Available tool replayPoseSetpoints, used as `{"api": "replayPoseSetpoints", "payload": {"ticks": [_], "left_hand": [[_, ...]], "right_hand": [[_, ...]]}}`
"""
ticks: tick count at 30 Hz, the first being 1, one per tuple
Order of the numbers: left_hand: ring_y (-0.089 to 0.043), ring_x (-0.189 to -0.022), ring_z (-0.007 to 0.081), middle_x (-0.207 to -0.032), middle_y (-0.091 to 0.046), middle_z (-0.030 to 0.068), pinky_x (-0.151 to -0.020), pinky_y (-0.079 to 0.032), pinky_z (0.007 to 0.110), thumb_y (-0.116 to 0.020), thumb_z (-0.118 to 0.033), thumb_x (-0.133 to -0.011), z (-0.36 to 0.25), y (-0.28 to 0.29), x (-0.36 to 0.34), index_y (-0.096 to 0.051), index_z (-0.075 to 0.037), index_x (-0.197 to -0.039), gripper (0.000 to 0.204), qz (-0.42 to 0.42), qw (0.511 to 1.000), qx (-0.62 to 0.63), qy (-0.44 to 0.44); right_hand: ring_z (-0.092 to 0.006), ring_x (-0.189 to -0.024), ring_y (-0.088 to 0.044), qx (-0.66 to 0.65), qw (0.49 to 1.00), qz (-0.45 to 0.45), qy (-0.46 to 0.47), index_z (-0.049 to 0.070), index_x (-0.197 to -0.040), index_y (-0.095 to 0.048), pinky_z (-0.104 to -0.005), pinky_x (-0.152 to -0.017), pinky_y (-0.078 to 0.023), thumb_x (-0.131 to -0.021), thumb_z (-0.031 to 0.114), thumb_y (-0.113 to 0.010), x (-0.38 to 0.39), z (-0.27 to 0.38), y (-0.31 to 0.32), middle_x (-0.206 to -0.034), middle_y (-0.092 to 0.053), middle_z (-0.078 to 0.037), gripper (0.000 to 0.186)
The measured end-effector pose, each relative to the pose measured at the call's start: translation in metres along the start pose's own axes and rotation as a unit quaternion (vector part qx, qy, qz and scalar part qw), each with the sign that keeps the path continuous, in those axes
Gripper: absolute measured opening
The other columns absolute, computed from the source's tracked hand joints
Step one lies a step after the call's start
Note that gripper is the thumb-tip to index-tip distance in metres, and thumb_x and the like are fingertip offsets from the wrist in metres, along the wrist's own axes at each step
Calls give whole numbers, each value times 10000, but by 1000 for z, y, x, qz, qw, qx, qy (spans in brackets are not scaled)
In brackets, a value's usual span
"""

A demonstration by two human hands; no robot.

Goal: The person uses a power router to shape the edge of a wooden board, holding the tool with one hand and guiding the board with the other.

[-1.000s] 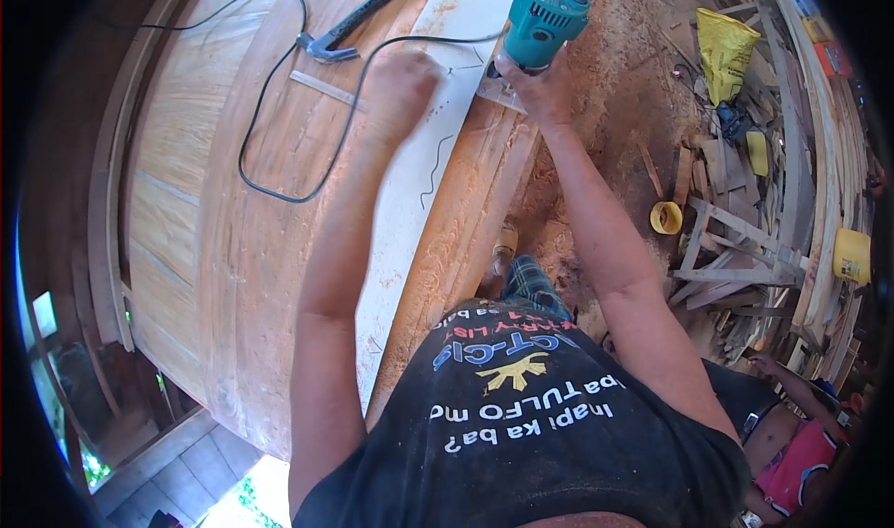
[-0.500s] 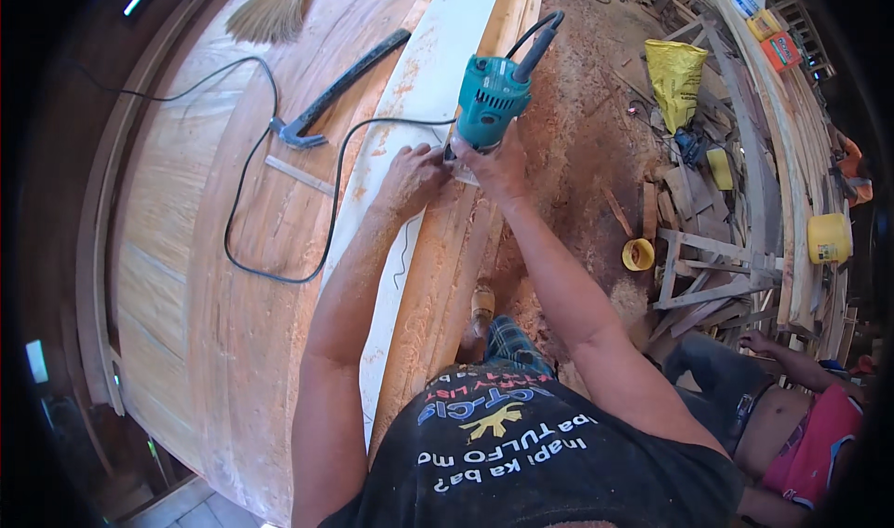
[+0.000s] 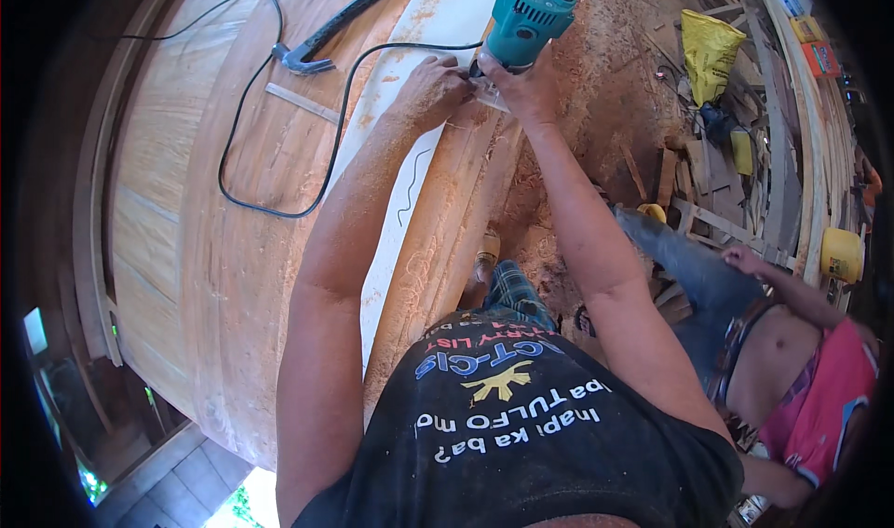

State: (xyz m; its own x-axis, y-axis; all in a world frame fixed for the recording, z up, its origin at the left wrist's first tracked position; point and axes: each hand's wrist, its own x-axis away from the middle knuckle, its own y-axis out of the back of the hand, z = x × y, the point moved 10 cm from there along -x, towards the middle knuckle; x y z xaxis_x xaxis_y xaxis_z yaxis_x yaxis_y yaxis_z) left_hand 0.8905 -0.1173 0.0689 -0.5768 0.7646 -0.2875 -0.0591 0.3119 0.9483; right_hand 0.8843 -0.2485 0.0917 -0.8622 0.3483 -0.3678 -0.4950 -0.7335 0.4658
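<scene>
A teal handheld router (image 3: 531, 16) with a clear base stands on the edge of a board. My right hand (image 3: 521, 90) is closed round its lower body. My left hand (image 3: 430, 92) is beside it, fingers curled at the base; what they grip is hidden. Under them runs a long white board (image 3: 400, 249) with a dark wavy line, along a shaving-covered timber (image 3: 438, 249). The black cord (image 3: 324, 197) loops over the wide wooden panels (image 3: 233, 137). A pry bar (image 3: 307, 62) and a thin wood strip (image 3: 303, 101) lie to the left.
At right, a shirtless co-worker (image 3: 764, 360) with a red cloth stands close, one leg reaching forward. Beyond are scrap wood (image 3: 708, 179), a yellow sack (image 3: 708, 53), a yellow container (image 3: 841, 253) and long planks (image 3: 801, 137) along the floor's edge.
Since a second ago, my left hand has moved right to the router's base. The co-worker has moved farther into view from the right, leg now extended toward the wood pile.
</scene>
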Motion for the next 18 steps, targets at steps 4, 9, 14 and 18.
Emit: {"api": "replayPoseSetpoints", "payload": {"ticks": [4,9,14,18], "left_hand": [[-586,-1001,222,-975,-688,-3,-928,-461,377,-645,-291,-886,3,-4,-3,-754,-161,-987,197,0,1000,4,7],[-584,-1003,221,-969,-691,-6,-920,-470,372,-646,-293,-883,7,-10,-12,-752,-168,-993,198,22,1000,-14,11],[-586,-1006,221,-965,-697,-7,-909,-477,375,-647,-290,-883,10,-9,-16,-755,-165,-979,191,9,1000,-11,-1],[-571,-1044,190,-942,-678,-35,-900,-449,367,-640,-327,-874,14,-12,-20,-751,-188,-887,178,-7,1000,-11,6]], "right_hand": [[-312,-890,-714,3,1000,-3,5,39,-1098,-514,-414,-793,-561,-650,493,-840,-3,-4,0,-960,-711,-149,717],[-291,-897,-717,-39,999,1,23,43,-1098,-517,-398,-805,-563,-649,502,-839,-12,-10,-2,-965,-713,-140,718],[-289,-898,-718,-43,999,7,7,40,-1112,-512,-390,-809,-564,-647,510,-840,-15,-12,-3,-966,-714,-136,737],[-295,-895,-718,-48,999,2,19,36,-1119,-510,-391,-809,-565,-647,506,-838,-23,-17,-6,-964,-713,-142,742]]}}
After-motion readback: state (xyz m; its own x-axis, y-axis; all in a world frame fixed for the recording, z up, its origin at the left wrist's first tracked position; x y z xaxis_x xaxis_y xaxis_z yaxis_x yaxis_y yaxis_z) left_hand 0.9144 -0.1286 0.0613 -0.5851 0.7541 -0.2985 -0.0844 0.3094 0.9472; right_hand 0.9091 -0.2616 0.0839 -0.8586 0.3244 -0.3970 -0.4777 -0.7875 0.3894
